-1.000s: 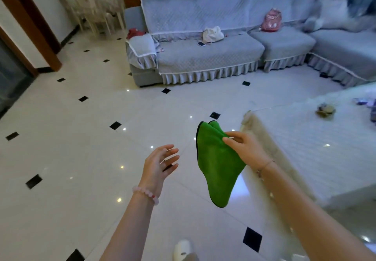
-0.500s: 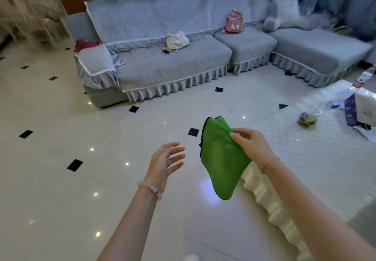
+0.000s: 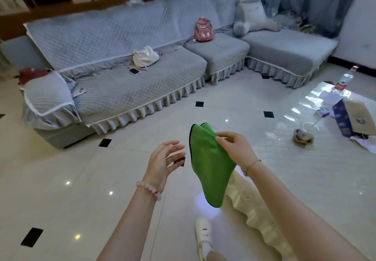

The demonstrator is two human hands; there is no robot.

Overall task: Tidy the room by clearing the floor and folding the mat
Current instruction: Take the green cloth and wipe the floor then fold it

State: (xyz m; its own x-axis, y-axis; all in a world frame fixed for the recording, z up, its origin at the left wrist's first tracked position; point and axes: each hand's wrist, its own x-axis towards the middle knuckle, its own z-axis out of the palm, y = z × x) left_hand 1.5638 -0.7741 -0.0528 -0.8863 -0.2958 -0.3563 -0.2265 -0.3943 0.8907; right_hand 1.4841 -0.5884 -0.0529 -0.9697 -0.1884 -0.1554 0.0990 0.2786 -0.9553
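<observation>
Far left: a red garment (image 3: 30, 74) is bunched on the sofa's armrest. The grey sectional sofa (image 3: 126, 94), with a quilted cover and ruffled skirt, runs along the back of the room. On its long seat a phone (image 3: 134, 71) lies flat, with a white bag (image 3: 145, 56) just behind it.

Left hand (image 3: 162, 159): in mid-air over the tiled floor (image 3: 61, 169), fingers spread and loosely bent, holding nothing. There is a pink bead bracelet (image 3: 149, 189) at the wrist.

Just right of it, apart: a green cloth (image 3: 209, 169), dark-edged, hangs doubled over with its point down. A pink backpack (image 3: 203, 30) stands upright on the sofa's middle seat against the backrest.

Right hand (image 3: 236, 149): pinches the cloth's upper edge between thumb and fingertips.

A white shoe (image 3: 204, 232) is on the floor below the cloth, beside the mat's ruffle. A pale plush cushion (image 3: 252, 16) sits in the sofa corner.

Right: the white quilted mat (image 3: 305, 179) lies spread flat on the floor, unfolded, its ruffled border nearest the person. On it are a clear cup with a straw (image 3: 303, 135) and, at the frame edge, a blue-sided paper bag (image 3: 358, 116). A water bottle (image 3: 344, 79) stands at the far end; I cannot tell whether it is on the mat.
</observation>
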